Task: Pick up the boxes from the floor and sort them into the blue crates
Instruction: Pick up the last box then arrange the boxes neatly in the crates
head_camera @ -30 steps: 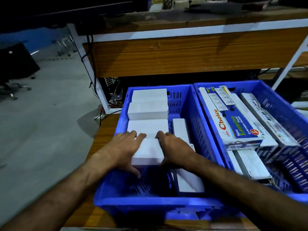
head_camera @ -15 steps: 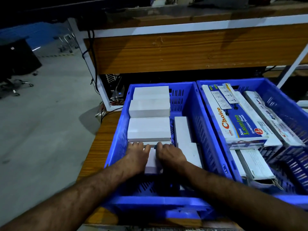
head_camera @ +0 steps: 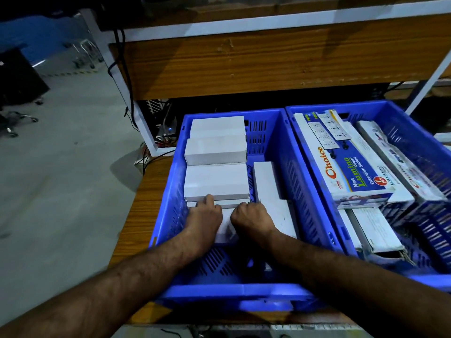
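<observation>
Left hand: I am seeing my left hand (head_camera: 203, 215) lying on a small white box (head_camera: 225, 229), fingers curled over its far edge, holding it.
Right hand: my right hand (head_camera: 251, 217) is gripping the same box from the other side.
Box: it is sitting low in the left blue crate (head_camera: 280, 147), touching the stacked white boxes (head_camera: 216, 181) behind it.
More boxes: a long white box (head_camera: 264, 179) is lying just beside them.
Right crate: the right blue crate (head_camera: 415, 132) is holding Choice extension socket boxes (head_camera: 346, 167).
Tabletop: both crates are sitting on the wooden tabletop (head_camera: 139, 203).
</observation>
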